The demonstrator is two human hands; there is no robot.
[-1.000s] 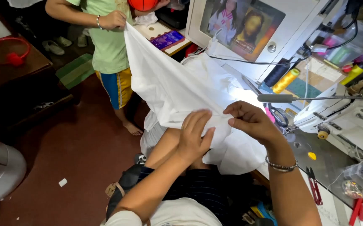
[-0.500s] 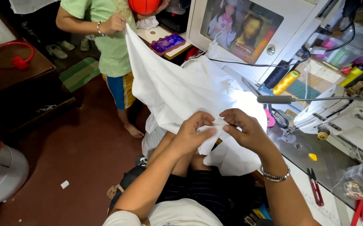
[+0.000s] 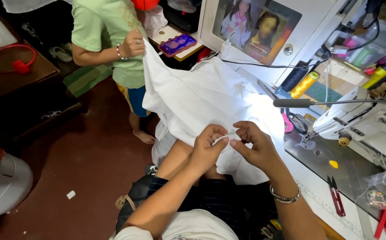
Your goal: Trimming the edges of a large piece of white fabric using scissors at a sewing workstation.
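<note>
A large white cloth (image 3: 202,98) stretches from my lap up to the left. My left hand (image 3: 207,149) and my right hand (image 3: 256,144) both pinch its near edge, fingertips almost touching, over my knees. The far corner of the cloth is held up by the hand (image 3: 134,43) of another person in a green shirt who stands barefoot at the upper left.
A white sewing machine (image 3: 366,120) with a lamp arm (image 3: 299,103) sits on the table at right, beside scissors (image 3: 296,121), red thread snips (image 3: 336,195) and yellow thread spools (image 3: 304,84). A phone (image 3: 178,44) lies on a box behind. A dark wooden table (image 3: 19,75) stands at left.
My hands have drawn closer together and slid down along the cloth's edge toward my lap. The standing person still holds the far corner up.
</note>
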